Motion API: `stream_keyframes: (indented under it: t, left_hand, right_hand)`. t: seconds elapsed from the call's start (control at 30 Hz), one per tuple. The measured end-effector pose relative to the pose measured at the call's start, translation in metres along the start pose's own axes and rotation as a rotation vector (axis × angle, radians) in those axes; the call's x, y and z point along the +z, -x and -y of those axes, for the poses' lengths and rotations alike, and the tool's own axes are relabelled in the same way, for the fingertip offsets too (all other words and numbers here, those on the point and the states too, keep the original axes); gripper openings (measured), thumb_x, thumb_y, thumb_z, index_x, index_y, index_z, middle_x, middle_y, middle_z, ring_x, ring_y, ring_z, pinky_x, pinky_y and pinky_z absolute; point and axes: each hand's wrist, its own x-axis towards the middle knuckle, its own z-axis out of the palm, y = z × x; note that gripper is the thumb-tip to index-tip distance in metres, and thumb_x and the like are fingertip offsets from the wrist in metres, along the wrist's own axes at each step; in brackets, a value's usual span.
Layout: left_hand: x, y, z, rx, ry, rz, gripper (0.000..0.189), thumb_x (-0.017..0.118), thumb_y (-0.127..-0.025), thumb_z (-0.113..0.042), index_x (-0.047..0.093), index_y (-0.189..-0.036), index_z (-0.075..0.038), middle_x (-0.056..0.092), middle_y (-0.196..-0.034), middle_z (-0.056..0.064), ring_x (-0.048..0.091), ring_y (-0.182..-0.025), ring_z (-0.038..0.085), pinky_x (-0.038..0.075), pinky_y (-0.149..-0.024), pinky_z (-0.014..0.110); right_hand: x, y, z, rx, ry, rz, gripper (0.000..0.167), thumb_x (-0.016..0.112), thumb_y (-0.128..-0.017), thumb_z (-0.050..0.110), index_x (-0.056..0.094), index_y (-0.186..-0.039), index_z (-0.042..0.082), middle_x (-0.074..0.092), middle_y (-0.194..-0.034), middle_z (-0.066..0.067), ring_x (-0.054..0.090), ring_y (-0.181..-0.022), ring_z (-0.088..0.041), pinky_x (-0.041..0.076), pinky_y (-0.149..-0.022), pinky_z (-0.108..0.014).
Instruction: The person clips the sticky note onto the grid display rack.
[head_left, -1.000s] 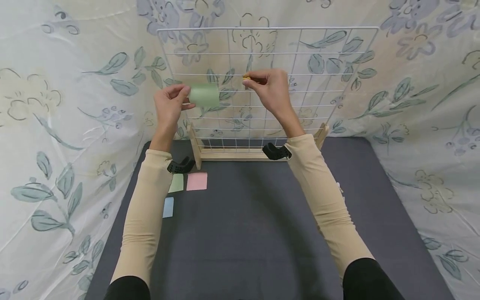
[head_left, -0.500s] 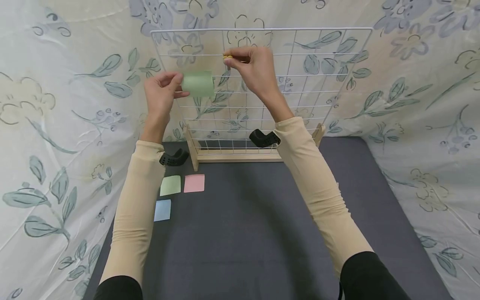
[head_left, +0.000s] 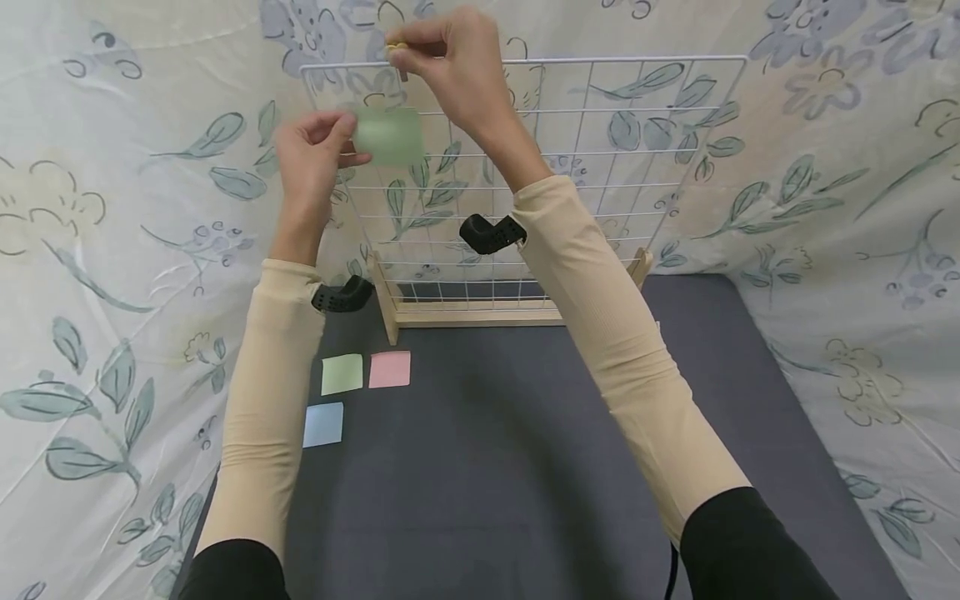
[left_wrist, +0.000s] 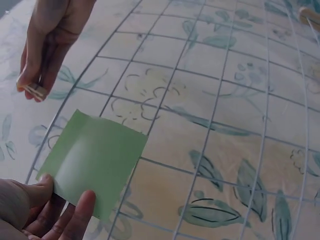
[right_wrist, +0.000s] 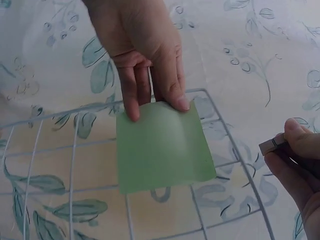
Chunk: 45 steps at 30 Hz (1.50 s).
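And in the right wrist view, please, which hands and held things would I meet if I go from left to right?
The green sheet → the small clip → the right hand. I leave out the left hand, because it overlaps the sheet at its top edge.

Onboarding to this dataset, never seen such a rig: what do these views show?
There's no robot: a person works with two bare hands. The head view looks down from a head-worn camera; the other two come from wrist cameras, probably the black devices at the cuffs.

The left hand holds a green note before a white wire grid. The right hand pinches a small clip near the grid's top bar.

Another green note, a pink note and a blue note lie on the dark table.
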Motion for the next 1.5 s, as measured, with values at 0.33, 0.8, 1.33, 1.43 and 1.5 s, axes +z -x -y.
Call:
stream_keyframes:
  t: [0.33,0.8,1.33,1.43,1.5]
  left_hand:
    - [0.006,-0.007,-0.015,-0.013,0.014,-0.026,0.016,0.072,-0.088,-0.003,0.073,-0.099,0.008,0.072,-0.090,0.015,0.070,-0.069,0.023,0.062,-0.060,0.028]
    - [0.007,-0.008,-0.015,-0.013,0.011,-0.047,0.019,0.071,-0.089,-0.006,0.072,-0.102,0.008,0.071,-0.094,0.014,0.070,-0.071,0.022,0.062,-0.061,0.028]
    - [0.014,-0.009,-0.019,-0.003,0.016,-0.049,0.020,0.071,-0.090,-0.009,0.072,-0.103,0.007,0.071,-0.101,0.018,0.070,-0.074,0.024,0.063,-0.068,0.030]
    - [0.014,-0.008,-0.020,-0.004,0.018,-0.050,0.020,0.071,-0.090,-0.009,0.072,-0.103,0.006,0.071,-0.102,0.018,0.070,-0.074,0.024,0.063,-0.068,0.029]
    - [0.014,-0.009,-0.020,-0.002,0.020,-0.049,0.020,0.071,-0.090,-0.009,0.072,-0.102,0.006,0.071,-0.103,0.018,0.070,-0.075,0.024,0.063,-0.068,0.029]
  right_hand:
    - [0.011,-0.023,-0.004,-0.005,0.063,0.064,0.018,0.066,-0.095,0.013,0.075,-0.107,0.003,0.072,-0.105,-0.008,0.065,-0.091,-0.011,0.050,-0.083,-0.012]
    - [0.027,-0.029,-0.002,0.030,0.112,0.103,0.019,0.065,-0.096,0.016,0.075,-0.109,0.007,0.072,-0.104,-0.006,0.063,-0.087,-0.010,0.050,-0.081,-0.013]
    - [0.027,-0.029,-0.001,0.066,0.140,0.110,0.022,0.066,-0.095,0.018,0.074,-0.112,0.008,0.071,-0.113,-0.005,0.064,-0.098,-0.012,0.050,-0.088,-0.013]
    - [0.026,-0.028,-0.001,0.066,0.150,0.120,0.022,0.066,-0.095,0.019,0.074,-0.112,0.008,0.071,-0.113,-0.005,0.064,-0.097,-0.012,0.051,-0.087,-0.013]
    - [0.025,-0.029,0.000,0.065,0.170,0.129,0.022,0.066,-0.095,0.020,0.074,-0.113,0.008,0.071,-0.113,-0.005,0.063,-0.097,-0.011,0.051,-0.086,-0.013]
